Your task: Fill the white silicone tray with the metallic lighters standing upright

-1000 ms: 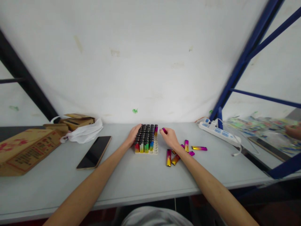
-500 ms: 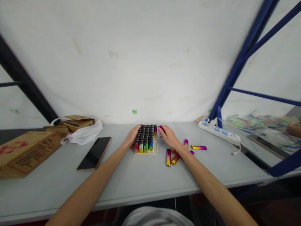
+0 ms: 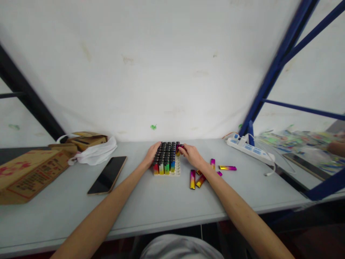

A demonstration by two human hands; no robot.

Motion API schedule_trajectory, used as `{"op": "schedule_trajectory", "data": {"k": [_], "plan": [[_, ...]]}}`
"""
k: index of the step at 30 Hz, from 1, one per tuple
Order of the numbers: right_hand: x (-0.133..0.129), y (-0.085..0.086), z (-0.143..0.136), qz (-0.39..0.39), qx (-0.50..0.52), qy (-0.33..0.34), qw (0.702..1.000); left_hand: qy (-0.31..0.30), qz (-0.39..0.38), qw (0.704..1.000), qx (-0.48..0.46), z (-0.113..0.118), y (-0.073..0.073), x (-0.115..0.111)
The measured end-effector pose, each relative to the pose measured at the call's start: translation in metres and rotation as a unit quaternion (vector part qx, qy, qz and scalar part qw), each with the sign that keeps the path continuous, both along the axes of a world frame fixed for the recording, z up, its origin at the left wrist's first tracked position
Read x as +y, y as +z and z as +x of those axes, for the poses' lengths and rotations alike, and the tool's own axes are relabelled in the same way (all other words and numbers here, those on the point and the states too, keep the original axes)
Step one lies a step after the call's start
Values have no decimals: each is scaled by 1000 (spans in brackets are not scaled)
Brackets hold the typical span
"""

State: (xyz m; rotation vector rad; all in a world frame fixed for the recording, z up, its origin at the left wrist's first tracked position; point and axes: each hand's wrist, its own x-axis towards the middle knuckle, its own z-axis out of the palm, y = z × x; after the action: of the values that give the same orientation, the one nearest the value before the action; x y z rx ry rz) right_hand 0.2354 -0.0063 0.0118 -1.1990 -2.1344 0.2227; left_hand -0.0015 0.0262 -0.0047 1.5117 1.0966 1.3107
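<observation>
A white lighter tray (image 3: 176, 173) stands on the table, with several rows of black-topped lighters (image 3: 164, 158) upright in it. Red, yellow, green and blue bodies face me at its front. My left hand (image 3: 152, 155) is closed against the tray's left side, its fingertips partly hidden behind the lighters. Between the fingers of my right hand (image 3: 189, 153) is a purple-and-gold lighter (image 3: 180, 147), tilted over the far end of the tray's right column. Bare round holes show in the nearer part of that column. More purple-and-gold lighters (image 3: 192, 179) lie loose near my right forearm.
To the left lie a phone (image 3: 107, 175), a white plastic bag (image 3: 98, 153) and a cardboard box (image 3: 35, 172). A power strip (image 3: 250, 149) with cables lies at the right, by a blue metal frame (image 3: 269, 79). Part of another person's hand (image 3: 335, 148) shows at the far right.
My right hand has moved left with its lighter, from beside the tray to over the right column's far end. My left hand stays at the tray's side.
</observation>
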Motion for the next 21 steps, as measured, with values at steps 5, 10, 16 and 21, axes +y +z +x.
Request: {"op": "schedule_trajectory", "data": {"k": [5, 10, 16, 21], "plan": [[0, 2, -1, 9, -17, 26, 999, -4, 0, 1000, -3, 0, -1, 1], [-1, 2, 0, 13, -20, 26, 999, 0, 2, 1000, -4, -2, -3, 4], [-3, 4, 0, 3, -18, 39, 999, 5, 11, 1000, 9, -1, -2, 4], [-2, 4, -2, 18, -26, 46, 998, 12, 14, 1000, 16, 0, 0, 3]]}}
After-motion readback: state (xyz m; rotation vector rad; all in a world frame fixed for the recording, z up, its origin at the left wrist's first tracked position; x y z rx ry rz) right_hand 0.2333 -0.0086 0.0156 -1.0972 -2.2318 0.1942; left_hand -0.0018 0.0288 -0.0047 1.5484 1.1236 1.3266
